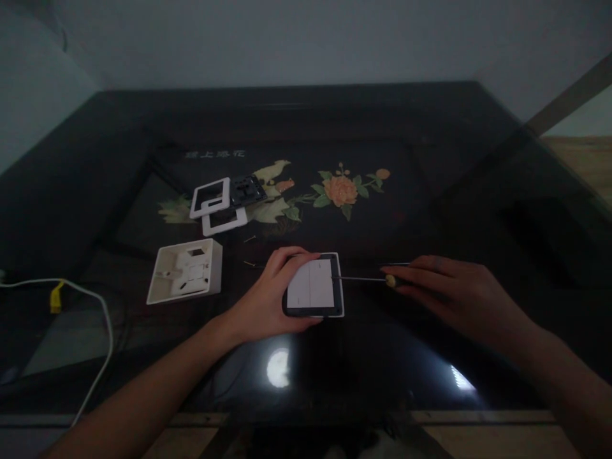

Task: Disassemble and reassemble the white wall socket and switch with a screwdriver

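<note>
Looked down, in dim light, on a glossy black tabletop [406, 363] decorated with a peony spray [342, 190], backed by a plain grey wall [306, 44]. Had the left hand [268, 303] angled in from the lower left, curled round a white-rimmed wall plate [310, 284] near the table's front edge, pinching it, fingers above, thumb below! Stretched the right hand [449, 284] in from the right, back uppermost, thumb and fingers closed on one slim screwdriver [361, 278], tip right at the plate's right side. Counted two white frames [220, 207], overlapping, one black mounting plate [246, 190] against them, one open white back box [216, 271] nearer, two small screws [250, 239] apart. Spotted one white cable [109, 331], far left, with one yellow tag [56, 298]. Caught two bright reflections [278, 368] in the gloss.
</note>
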